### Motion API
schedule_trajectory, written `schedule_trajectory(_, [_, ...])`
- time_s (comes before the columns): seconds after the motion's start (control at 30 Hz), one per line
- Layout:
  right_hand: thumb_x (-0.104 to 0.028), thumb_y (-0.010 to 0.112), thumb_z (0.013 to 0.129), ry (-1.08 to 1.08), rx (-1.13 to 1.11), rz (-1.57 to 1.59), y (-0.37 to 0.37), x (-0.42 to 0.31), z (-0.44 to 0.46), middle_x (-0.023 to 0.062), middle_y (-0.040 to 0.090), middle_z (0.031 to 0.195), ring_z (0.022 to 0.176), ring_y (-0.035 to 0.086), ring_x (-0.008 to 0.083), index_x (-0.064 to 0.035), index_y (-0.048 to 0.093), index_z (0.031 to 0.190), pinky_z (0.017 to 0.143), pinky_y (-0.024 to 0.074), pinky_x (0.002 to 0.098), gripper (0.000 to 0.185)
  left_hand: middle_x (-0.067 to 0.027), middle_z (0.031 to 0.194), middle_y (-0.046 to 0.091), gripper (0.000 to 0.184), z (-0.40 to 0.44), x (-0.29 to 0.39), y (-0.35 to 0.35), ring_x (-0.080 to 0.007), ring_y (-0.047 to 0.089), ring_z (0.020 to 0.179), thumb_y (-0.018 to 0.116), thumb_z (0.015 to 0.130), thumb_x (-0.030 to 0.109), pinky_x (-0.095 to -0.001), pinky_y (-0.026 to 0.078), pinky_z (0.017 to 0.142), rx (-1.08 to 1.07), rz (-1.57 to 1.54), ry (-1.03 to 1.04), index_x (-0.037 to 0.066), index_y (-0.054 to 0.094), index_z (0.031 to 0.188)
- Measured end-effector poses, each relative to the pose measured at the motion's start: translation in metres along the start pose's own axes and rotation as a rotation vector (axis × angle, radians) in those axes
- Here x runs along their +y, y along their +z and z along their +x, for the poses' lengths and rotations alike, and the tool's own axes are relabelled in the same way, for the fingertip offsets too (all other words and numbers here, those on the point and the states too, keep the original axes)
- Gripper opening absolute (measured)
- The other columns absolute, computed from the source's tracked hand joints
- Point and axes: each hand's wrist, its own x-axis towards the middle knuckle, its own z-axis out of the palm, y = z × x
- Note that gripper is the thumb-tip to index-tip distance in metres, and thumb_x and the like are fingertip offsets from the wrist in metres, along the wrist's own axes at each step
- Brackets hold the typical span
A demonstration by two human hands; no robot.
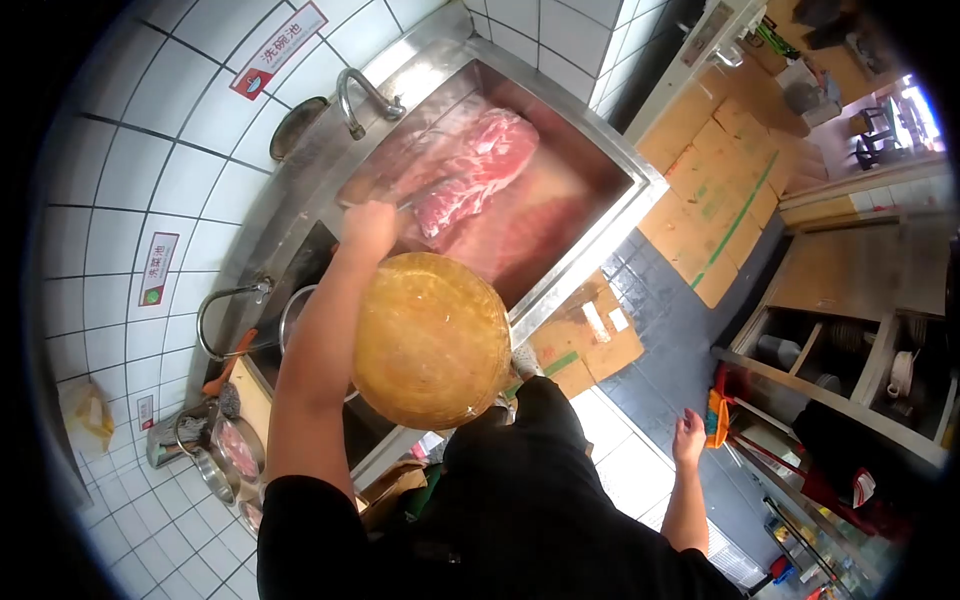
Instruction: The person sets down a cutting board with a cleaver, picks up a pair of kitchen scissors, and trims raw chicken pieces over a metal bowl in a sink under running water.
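Note:
My left hand (369,230) is closed in a fist over the near left part of the sink, beside a large slab of raw meat (485,165). A thin piece of something shows between the fist and the meat, too blurred to name. Reddish water fills the steel sink (640,190) around the slab, and more meat seems to lie under the surface. Just below my left hand is a round yellow-brown chopping block (430,340). My right hand (688,437) hangs out to the right, holding nothing, its fingers loosely apart.
A curved tap (360,100) rises behind the sink; a second tap (230,310) stands further left. Metal bowls (212,470) sit at the lower left. Flattened cardboard (715,190) covers part of the floor. A cabinet with shelves (850,330) stands at the right.

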Motion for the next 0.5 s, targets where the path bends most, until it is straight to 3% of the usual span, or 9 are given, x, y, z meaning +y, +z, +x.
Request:
schedule_trajectory(0.2, [-0.016, 0.065, 0.089, 0.18, -0.038, -0.094, 0.016, 0.056, -0.022, 0.0203, 0.072, 0.112, 0.098, 0.071, 0.0328, -0.0001, 0.068, 0.118, 0.088, 0.0551, 0.0407, 0.033, -0.0174, 0.079, 0.069, 0.013, -0.054, -0.05, 0.007, -0.0407, 0.067, 0.078, 0.064, 0.087, 0.015, -0.0465, 0.055, 0.069, 0.236, -0.18, -0.119, 0.006, 0.069, 0.094])
schedule_trajectory(0.3, [-0.017, 0.066, 0.089, 0.249, -0.098, -0.061, 0.026, 0.051, -0.011, 0.0199, 0.072, 0.113, 0.1, 0.071, 0.0321, 0.0004, 0.068, 0.118, 0.089, 0.0549, 0.0401, 0.034, -0.0133, 0.073, 0.068, 0.012, -0.111, -0.054, -0.002, -0.0333, 0.067, 0.069, 0.063, 0.091, 0.015, -0.0422, 0.054, 0.063, 0.163, -0.452, -0.176, 0.003, 0.065, 0.092])
schedule_trajectory(0.4, [-0.017, 0.065, 0.09, 0.235, -0.163, -0.032, 0.052, 0.067, 0.012, 0.0198, 0.072, 0.113, 0.1, 0.071, 0.0315, 0.0005, 0.068, 0.118, 0.089, 0.0549, 0.0396, 0.033, -0.0063, 0.068, 0.064, 0.012, -0.165, -0.049, 0.009, -0.0208, 0.063, 0.059, 0.062, 0.095, 0.014, -0.0341, 0.051, 0.055, -0.154, -1.075, -0.422, 0.003, 0.063, 0.091])
schedule_trajectory(0.47, [-0.018, 0.065, 0.092, 0.157, -0.183, -0.024, 0.046, 0.02, 0.028, 0.0199, 0.072, 0.112, 0.099, 0.071, 0.0307, 0.0012, 0.067, 0.118, 0.089, 0.055, 0.0388, 0.032, -0.0018, 0.066, 0.06, 0.01, -0.191, -0.029, 0.014, -0.0126, 0.058, 0.054, 0.06, 0.097, 0.013, -0.0276, 0.046, 0.05, -0.227, -1.291, -0.497, 0.004, 0.063, 0.094])
schedule_trajectory(0.5, [-0.018, 0.065, 0.092, 0.114, -0.18, -0.008, 0.047, 0.006, 0.037, 0.02, 0.072, 0.112, 0.099, 0.072, 0.0306, 0.0014, 0.067, 0.118, 0.089, 0.0551, 0.0387, 0.032, -0.0023, 0.066, 0.059, 0.01, -0.204, -0.02, 0.025, -0.0133, 0.057, 0.053, 0.06, 0.097, 0.013, -0.0274, 0.046, 0.049, -0.224, -1.498, -0.563, 0.004, 0.063, 0.095])
